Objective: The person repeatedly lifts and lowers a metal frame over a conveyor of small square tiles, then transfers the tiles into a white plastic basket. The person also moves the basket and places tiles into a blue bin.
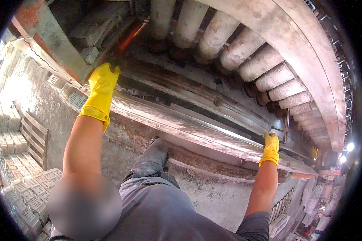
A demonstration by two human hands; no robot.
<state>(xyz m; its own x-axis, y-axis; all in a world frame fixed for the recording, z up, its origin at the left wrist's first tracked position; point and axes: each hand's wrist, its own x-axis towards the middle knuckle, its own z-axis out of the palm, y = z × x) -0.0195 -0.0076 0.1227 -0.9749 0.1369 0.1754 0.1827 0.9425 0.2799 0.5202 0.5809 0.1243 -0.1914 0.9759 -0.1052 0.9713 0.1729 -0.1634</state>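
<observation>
Both my hands wear yellow rubber gloves and reach forward to a long metal trough-like ledge (pixel 161 116) that slants from upper left to lower right. My left hand (pixel 103 78) is closed at the ledge's left end, against the corner of a worn grey and orange frame (pixel 54 38). Its fingers curl away from view, so what they grip is hidden. Farther right, my right hand (pixel 271 145) is closed on a long metal bar (pixel 233 135) running along the ledge. A thin upright metal bracket (pixel 286 126) stands just beyond that hand.
Thick pale rollers (pixel 217 36) line the machine behind the ledge, under a broad curved beam (pixel 305 44). An orange glow (pixel 133 34) shows inside at upper left. Stacked pale perforated blocks (pixel 30 193) and a wooden pallet (pixel 33 138) stand at left. A low kerb (pixel 213 172) crosses by my legs.
</observation>
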